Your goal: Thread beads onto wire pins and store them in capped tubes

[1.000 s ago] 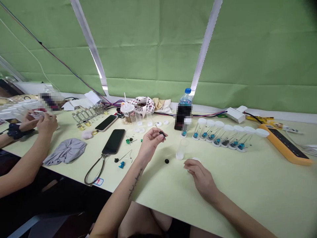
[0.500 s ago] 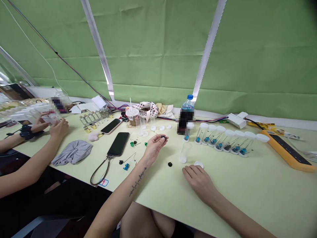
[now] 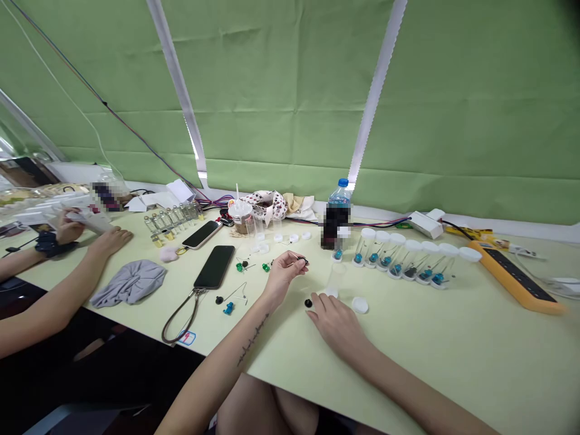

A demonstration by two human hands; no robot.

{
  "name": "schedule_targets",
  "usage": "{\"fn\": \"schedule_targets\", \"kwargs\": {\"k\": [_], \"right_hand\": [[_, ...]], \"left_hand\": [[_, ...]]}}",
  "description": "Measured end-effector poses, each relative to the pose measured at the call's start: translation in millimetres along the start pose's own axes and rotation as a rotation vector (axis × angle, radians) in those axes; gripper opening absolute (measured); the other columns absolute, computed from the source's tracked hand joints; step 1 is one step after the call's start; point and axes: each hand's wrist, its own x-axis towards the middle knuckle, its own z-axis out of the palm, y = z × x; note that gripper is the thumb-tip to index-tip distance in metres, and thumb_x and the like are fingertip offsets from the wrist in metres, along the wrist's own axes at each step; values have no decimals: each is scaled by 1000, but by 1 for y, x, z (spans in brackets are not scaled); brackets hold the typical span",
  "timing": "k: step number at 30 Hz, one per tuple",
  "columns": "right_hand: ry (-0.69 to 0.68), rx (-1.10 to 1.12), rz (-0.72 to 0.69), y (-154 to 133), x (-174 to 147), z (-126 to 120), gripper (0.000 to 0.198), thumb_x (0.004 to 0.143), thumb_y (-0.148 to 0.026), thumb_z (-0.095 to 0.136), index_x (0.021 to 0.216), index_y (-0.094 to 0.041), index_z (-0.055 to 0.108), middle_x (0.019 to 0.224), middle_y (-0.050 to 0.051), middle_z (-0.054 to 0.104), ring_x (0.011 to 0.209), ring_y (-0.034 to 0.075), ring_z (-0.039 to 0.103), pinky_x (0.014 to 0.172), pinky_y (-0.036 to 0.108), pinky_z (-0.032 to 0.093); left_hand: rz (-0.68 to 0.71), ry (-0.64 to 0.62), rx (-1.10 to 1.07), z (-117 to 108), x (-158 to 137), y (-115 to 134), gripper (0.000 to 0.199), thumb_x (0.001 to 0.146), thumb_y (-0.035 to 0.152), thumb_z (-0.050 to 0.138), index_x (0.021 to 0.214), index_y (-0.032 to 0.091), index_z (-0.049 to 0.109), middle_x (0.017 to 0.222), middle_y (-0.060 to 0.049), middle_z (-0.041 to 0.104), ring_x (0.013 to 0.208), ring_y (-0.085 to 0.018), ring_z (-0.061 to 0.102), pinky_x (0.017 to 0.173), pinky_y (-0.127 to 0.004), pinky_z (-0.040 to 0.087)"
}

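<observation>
My left hand (image 3: 281, 279) is raised over the table with thumb and fingertips pinched on a small black part (image 3: 304, 261), mostly covered by the fingers. My right hand (image 3: 339, 323) lies low on the table, its fingers stretched out and the thumb apart. A round black piece (image 3: 309, 303) with a short stud sits just at its fingertips. Beyond the fingers stands a clear tube (image 3: 337, 275) with a white base. The white cap (image 3: 360, 305) lies flat to the right of this hand. Left of my left hand are a blue part (image 3: 228, 309) and a green part (image 3: 265, 267).
A row of white-capped tubes (image 3: 395, 257) with blue parts stands at right, beside an orange power strip (image 3: 516, 278). A drink bottle (image 3: 335, 220) stands behind. At left lie a phone (image 3: 214, 267) and grey cloth (image 3: 130, 283); a co-worker's hands (image 3: 109, 243) are beyond.
My right hand has moved left, away from the white cap to the round black piece. My left hand still pinches the small black part, now turned. The co-worker's nearer hand has lowered to the table.
</observation>
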Motion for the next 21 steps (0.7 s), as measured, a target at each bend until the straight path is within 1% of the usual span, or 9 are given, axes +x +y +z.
{"fn": "schedule_targets", "kwargs": {"k": [2, 3, 6, 8, 11, 14, 16, 18, 21], "right_hand": [[-15, 22, 50, -5, 8, 8, 23, 91, -35, 45, 104, -17, 51, 83, 7, 57, 73, 22, 57, 56, 32, 44], [-27, 25, 55, -6, 11, 11, 19, 91, -33, 46, 100, -17, 51, 83, 6, 57, 72, 21, 57, 56, 31, 44], [-58, 24, 26, -7, 15, 18, 8, 92, -23, 44, 89, -19, 50, 82, 5, 56, 70, 20, 57, 55, 30, 44], [-59, 41, 11, -5, 14, 18, 11, 92, -18, 42, 84, -19, 50, 82, 5, 56, 70, 19, 57, 56, 29, 44], [-11, 134, -19, -1, 9, 13, 14, 93, -16, 38, 88, -18, 50, 88, 6, 58, 76, 19, 59, 60, 29, 46], [63, 291, -76, 4, -2, 3, 18, 94, -15, 33, 97, -18, 51, 93, 7, 59, 81, 18, 60, 65, 28, 48], [72, 394, -82, 9, -11, -5, 20, 94, -15, 32, 95, -19, 52, 86, 5, 60, 75, 16, 60, 64, 27, 48], [75, 491, -43, 16, -20, -14, 21, 95, -18, 32, 90, -20, 52, 81, 3, 60, 72, 15, 59, 64, 28, 48], [87, 651, 42, 29, -28, -28, 19, 94, -25, 37, 87, -21, 54, 81, 4, 60, 73, 16, 59, 65, 27, 48]], "left_hand": [[3, -5, 12, 1, 0, 1, 24, 71, 28, 70, 88, 13, 61, 82, -5, 64, 70, -11, 60, 69, -23, 46], [1, -6, 9, 1, 0, 1, 24, 71, 27, 70, 89, 13, 61, 83, -6, 64, 71, -11, 61, 69, -24, 46], [-1, -5, -6, 1, 0, 1, 25, 71, 26, 70, 91, 13, 61, 88, -7, 65, 73, -12, 62, 72, -25, 46], [1, -5, -15, 2, 0, 0, 26, 71, 26, 71, 91, 13, 61, 89, -7, 65, 74, -13, 63, 74, -26, 47], [13, -11, -27, 5, -1, 1, 25, 70, 26, 71, 89, 13, 60, 85, -6, 65, 76, -15, 64, 75, -29, 48], [76, -32, -24, 8, -4, 5, 22, 68, 24, 72, 83, 13, 59, 80, -5, 65, 73, -15, 64, 70, -29, 48], [127, -72, -10, 11, -7, 9, 23, 66, 22, 74, 79, 13, 59, 79, -5, 65, 67, -14, 62, 65, -28, 48], [154, -146, 21, 14, -12, 11, 24, 62, 19, 77, 77, 13, 58, 78, -6, 65, 65, -14, 61, 63, -27, 48], [154, -281, 92, 20, -21, 11, 26, 59, 17, 78, 75, 13, 59, 81, -8, 65, 73, -16, 61, 66, -28, 47]]}}
